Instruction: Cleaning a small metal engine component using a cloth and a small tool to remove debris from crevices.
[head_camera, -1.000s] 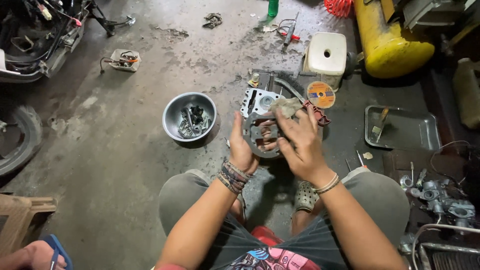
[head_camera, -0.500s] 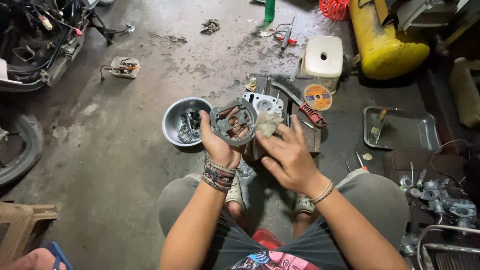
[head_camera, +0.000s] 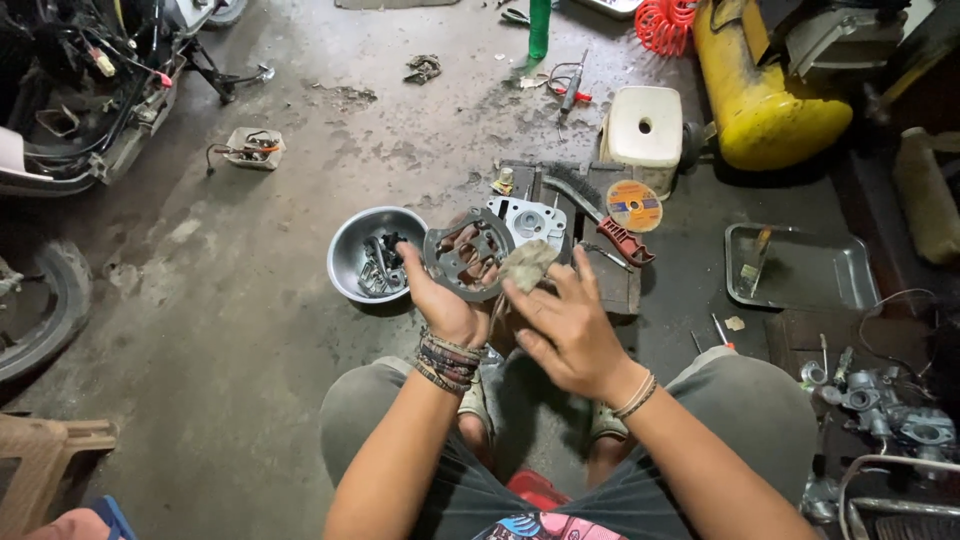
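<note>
My left hand (head_camera: 448, 300) holds up a thin dark gasket (head_camera: 468, 252) with several holes, fingers showing through its middle opening. My right hand (head_camera: 565, 325) is just to its right, gripping a small grey piece of abrasive cloth (head_camera: 526, 264) against the gasket's edge. Behind both hands a silver engine cylinder head (head_camera: 530, 219) rests on a dark board on the concrete floor.
A metal bowl (head_camera: 350, 250) of bolts sits left of the gasket. A wire brush (head_camera: 600, 222) and an orange cutting disc (head_camera: 634, 206) lie on the board. A steel tray (head_camera: 820, 270), a white jug (head_camera: 643, 127), a yellow tank (head_camera: 765, 95), a carburettor (head_camera: 890, 410) and a motorcycle (head_camera: 70, 100) surround me.
My left hand lifted the gasket up and to the left, away from the cylinder head, and tilted it toward me. My right hand followed with the abrasive cloth.
</note>
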